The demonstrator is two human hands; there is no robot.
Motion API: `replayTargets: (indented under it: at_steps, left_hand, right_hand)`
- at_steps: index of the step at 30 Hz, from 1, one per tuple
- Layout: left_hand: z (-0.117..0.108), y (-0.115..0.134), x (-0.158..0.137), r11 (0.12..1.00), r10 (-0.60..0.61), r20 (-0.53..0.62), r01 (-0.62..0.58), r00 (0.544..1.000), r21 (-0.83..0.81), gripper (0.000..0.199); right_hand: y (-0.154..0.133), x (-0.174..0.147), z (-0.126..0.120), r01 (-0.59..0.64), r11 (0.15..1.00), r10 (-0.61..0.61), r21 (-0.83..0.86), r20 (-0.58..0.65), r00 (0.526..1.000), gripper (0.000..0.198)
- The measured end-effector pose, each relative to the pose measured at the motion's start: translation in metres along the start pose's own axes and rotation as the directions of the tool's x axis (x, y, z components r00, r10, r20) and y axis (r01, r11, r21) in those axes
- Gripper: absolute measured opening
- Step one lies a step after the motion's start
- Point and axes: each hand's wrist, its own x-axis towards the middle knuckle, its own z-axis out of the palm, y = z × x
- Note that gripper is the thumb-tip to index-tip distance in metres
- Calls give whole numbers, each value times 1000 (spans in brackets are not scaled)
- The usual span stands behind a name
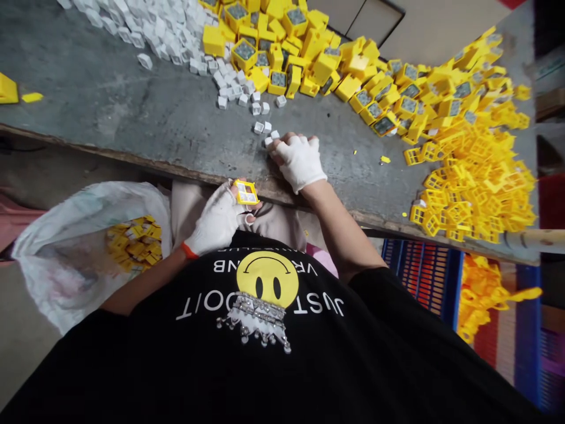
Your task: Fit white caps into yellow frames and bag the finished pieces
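My left hand [214,218], in a white fingerless glove, is closed on a small yellow window frame [246,192] at the table's front edge. White pieces show in the openings of this frame. My right hand [302,160], gloved the same way, rests low over the grey tabletop with bent fingers. Its thumb and forefinger are at a small white cube [275,135], seemingly pinching it; the fingertips are partly hidden. Close by lie a few loose white cubes [258,127], trailing back to a larger heap of them [159,29].
Yellow boxes with grey tops [278,79] fill the table's [176,118] back. Yellow window frames [477,194] are piled at right. A white bag [57,235] with yellow pieces sits below left. Blue crates [410,271] and orange-yellow strips [481,294] are below right.
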Motion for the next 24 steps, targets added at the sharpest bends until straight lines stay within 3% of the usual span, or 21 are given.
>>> replayTargets:
  at_steps: [3,6,9,11,12,16,19,21,24]
  left_hand:
    - [0,1,2,1000,-10,5,10,1000,-8,32]
    - [1,3,5,999,-37,40,38,999,-32,29]
    - [5,3,7,996,-70,83,74,994,-44,26]
    - [9,1,8,995,-86,126,91,988,-32,25]
    - [12,0,9,995,-94,147,99,985,-25,24]
    - [30,-4,9,981,-176,145,186,974,-62,14]
    - [42,-4,10,961,-239,55,244,969,-128,29]
    - [44,0,9,966,-225,25,227,974,-122,28]
    - [35,10,5,994,-93,18,94,996,-55,21]
  right_hand:
    - [6,-12,4,-30,997,31,66,-16,999,24]
    - [12,-34,3,7,940,18,342,-68,998,9]
    - [11,-58,-1,91,684,-6,724,-119,993,28]
    - [5,-70,-5,104,514,-15,851,-112,994,43]
    - [0,-75,-7,104,474,-19,874,-108,994,47]
    - [-17,-82,0,119,498,17,859,-147,989,46]
    - [-18,-76,27,99,506,117,857,-182,976,49]
    - [-6,-70,45,88,496,198,864,-211,957,55]
    - [23,-71,53,69,540,286,839,-259,923,60]
